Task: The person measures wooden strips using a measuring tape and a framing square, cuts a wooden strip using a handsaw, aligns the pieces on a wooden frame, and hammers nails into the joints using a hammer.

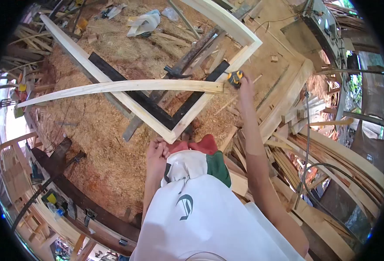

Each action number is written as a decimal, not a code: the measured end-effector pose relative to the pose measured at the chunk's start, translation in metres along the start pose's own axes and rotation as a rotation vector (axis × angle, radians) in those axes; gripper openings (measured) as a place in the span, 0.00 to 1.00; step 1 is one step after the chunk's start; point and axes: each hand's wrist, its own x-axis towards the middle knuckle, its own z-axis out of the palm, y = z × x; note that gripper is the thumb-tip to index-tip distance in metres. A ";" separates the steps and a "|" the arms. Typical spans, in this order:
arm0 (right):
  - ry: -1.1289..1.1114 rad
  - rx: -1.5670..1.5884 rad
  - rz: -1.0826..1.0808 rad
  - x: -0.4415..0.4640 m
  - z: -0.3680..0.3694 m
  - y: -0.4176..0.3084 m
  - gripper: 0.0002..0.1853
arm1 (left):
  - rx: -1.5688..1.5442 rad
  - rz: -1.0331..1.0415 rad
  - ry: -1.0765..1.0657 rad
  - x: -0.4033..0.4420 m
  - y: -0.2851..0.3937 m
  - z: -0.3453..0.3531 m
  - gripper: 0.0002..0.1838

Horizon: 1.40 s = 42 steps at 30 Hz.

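My right hand (245, 86) is closed around a yellow and black tape measure (235, 79), beside the right side of a pale wooden frame (210, 96). My left hand (158, 149) hangs close to the frame's near corner, its fingers curled; whatever they may hold is hidden. A black L-shaped piece (174, 118) lies along the inside of that corner. Across the frame rests a long pale wooden strip (135, 85), its right end near the tape measure. Behind the strip, a hammer (176, 74) lies on the supporting timber.
Sawdust (100, 152) covers the ground. To the right are stacked boards (348, 152) with a dark hose (307, 143) looping over them. A long bench (100, 237) with tools stands at the lower left. Plastic bags (143, 22) lie at the back.
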 end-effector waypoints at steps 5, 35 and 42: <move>0.026 -0.508 -0.350 0.065 -0.022 0.024 0.23 | -0.023 -0.031 0.024 -0.021 0.003 0.009 0.08; -1.516 -0.937 -0.524 -0.086 0.164 -0.060 0.10 | 0.014 0.271 0.263 0.042 0.013 0.145 0.14; -1.652 -0.961 -0.266 -0.054 0.170 -0.059 0.10 | -0.151 0.147 0.158 0.053 0.012 0.145 0.15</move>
